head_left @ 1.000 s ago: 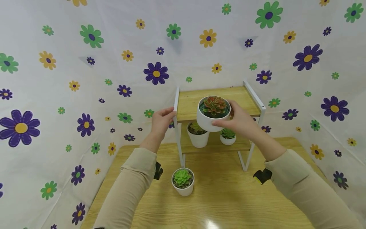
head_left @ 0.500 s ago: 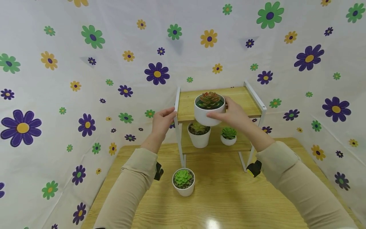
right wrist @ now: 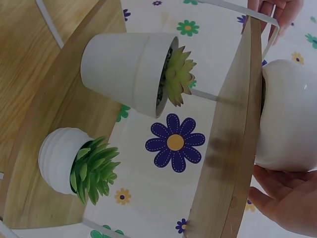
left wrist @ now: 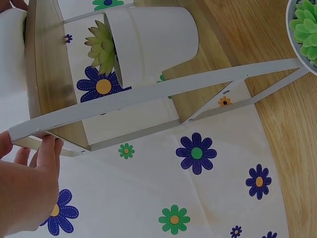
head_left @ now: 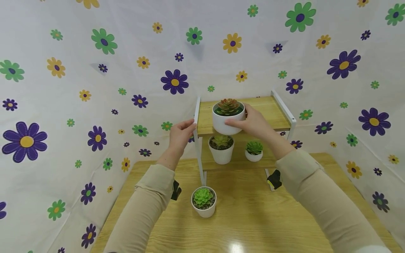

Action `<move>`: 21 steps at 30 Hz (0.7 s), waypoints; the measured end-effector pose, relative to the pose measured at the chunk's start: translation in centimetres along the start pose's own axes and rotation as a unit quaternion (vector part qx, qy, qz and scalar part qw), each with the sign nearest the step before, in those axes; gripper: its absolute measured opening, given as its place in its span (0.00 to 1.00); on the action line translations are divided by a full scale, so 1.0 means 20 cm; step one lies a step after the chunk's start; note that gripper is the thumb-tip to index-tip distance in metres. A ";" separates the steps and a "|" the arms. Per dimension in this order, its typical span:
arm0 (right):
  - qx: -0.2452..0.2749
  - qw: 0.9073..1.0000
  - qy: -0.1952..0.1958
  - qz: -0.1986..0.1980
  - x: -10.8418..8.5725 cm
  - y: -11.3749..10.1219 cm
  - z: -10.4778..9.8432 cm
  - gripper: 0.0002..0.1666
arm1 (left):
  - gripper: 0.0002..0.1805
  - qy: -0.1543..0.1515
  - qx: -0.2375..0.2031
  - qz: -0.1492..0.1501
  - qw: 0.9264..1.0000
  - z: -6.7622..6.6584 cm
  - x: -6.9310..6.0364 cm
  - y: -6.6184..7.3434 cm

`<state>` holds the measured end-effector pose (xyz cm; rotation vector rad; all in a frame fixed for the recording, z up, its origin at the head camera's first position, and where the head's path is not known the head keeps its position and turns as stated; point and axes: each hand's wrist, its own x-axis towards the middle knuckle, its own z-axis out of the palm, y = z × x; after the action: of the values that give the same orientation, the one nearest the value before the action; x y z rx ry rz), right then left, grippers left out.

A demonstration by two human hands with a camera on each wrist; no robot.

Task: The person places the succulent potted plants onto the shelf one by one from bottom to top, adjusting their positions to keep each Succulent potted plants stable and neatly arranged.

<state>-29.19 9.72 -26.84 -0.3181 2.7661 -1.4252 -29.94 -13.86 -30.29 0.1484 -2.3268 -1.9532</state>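
Observation:
My right hand [head_left: 257,123] grips a white round pot holding a reddish-green succulent [head_left: 228,106]. The pot [head_left: 219,123] is over the front left part of the wooden top board [head_left: 265,109] of a two-tier plant stand; whether its base touches the board I cannot tell. With thumb and fingers, my left hand [head_left: 179,137] pinches the stand's white metal frame [left wrist: 124,99] at its upper front left corner. Below, the lower board carries a taller white pot [right wrist: 124,69] with a pale green succulent and a small ribbed pot [right wrist: 59,158] with a dark green one.
A white pot [head_left: 205,212] with a bright green succulent stands on the wooden table [head_left: 246,218], in front of the stand's left leg. Flower-printed cloth [head_left: 126,77] hangs behind and at both sides. Black wrist cameras [head_left: 274,180] jut out below my forearms.
My right hand has carried the reddish succulent's pot leftward and farther back over the top board. The left hand keeps its hold on the frame.

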 end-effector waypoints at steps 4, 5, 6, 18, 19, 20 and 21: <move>0.007 1.000 0.002 0.004 0.02 -0.01 0.01 0.54 | 0.20 0.000 0.000 0.001 1.000 0.00 0.00 0.00; 0.007 1.000 0.002 0.004 0.02 -0.02 0.01 0.54 | 0.20 -0.001 0.001 0.000 1.000 0.00 0.00 0.01; 0.008 1.000 0.001 0.004 0.03 -0.02 0.01 0.54 | 0.20 -0.001 0.002 -0.001 1.000 0.01 -0.01 0.01; -0.010 1.000 0.002 -0.003 0.09 -0.02 0.03 0.55 | 0.20 0.002 -0.006 0.004 1.000 0.00 -0.01 0.01; -0.012 1.000 0.002 -0.003 0.09 -0.02 0.03 0.55 | 0.20 0.002 -0.005 0.003 1.000 0.00 -0.01 0.00; -0.014 1.000 0.002 -0.001 0.10 -0.02 0.03 0.55 | 0.20 0.002 -0.005 0.003 1.000 0.00 -0.01 0.00; -0.015 1.000 0.003 0.001 0.10 -0.02 0.03 0.56 | 0.20 0.003 -0.005 0.003 1.000 0.00 0.00 0.00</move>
<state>-31.02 8.60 -26.76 -0.3125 2.7946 -1.3862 -29.86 -13.76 -30.28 0.1471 -2.3112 -1.9580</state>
